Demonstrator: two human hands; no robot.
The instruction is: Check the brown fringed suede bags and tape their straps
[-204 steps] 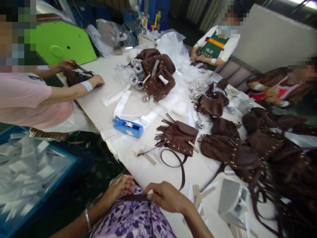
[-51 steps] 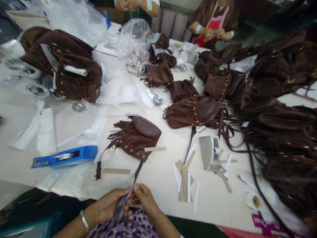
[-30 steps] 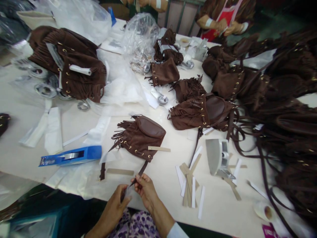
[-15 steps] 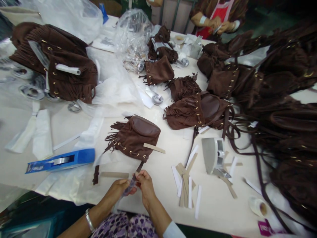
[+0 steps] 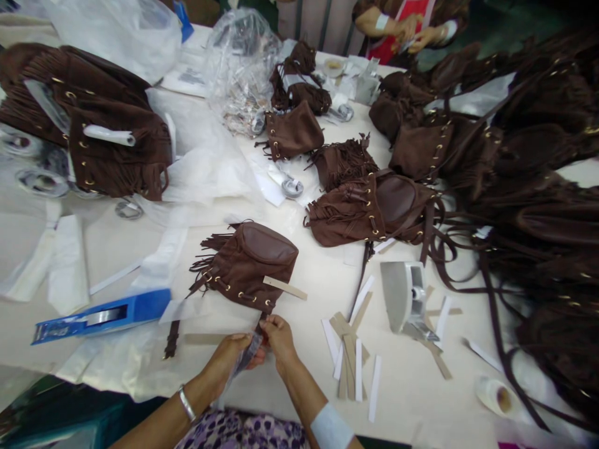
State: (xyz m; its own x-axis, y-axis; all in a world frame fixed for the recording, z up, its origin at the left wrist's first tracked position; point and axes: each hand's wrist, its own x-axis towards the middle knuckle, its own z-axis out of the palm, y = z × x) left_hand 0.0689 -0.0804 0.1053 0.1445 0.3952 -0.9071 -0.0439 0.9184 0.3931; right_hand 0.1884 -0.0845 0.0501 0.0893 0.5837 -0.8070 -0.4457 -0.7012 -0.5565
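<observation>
A small brown fringed bag (image 5: 253,262) lies on the table with its gold eyelets towards me. Its dark strap (image 5: 262,321) runs down from the near corner to my hands. My left hand (image 5: 230,358) is closed round a clear plastic sleeve (image 5: 244,360) with the strap inside it. Just above, my right hand (image 5: 279,337) pinches the strap near the sleeve's upper end; the fingertips are partly hidden. A beige card strip (image 5: 285,288) rests on the bag. Left of my hands lies another dark strap end (image 5: 171,340).
A blue stapler-like tool (image 5: 103,315) lies left. To the right are loose card strips (image 5: 349,355), a grey tape dispenser (image 5: 402,299) and a tape roll (image 5: 496,396). Brown bags pile up right (image 5: 538,218) and left (image 5: 116,137). Across the table, a person's hands (image 5: 414,34) are at work.
My hands have moved a little up the strap towards the bag, and the clear sleeve covers more of it. The whole view has shifted slightly.
</observation>
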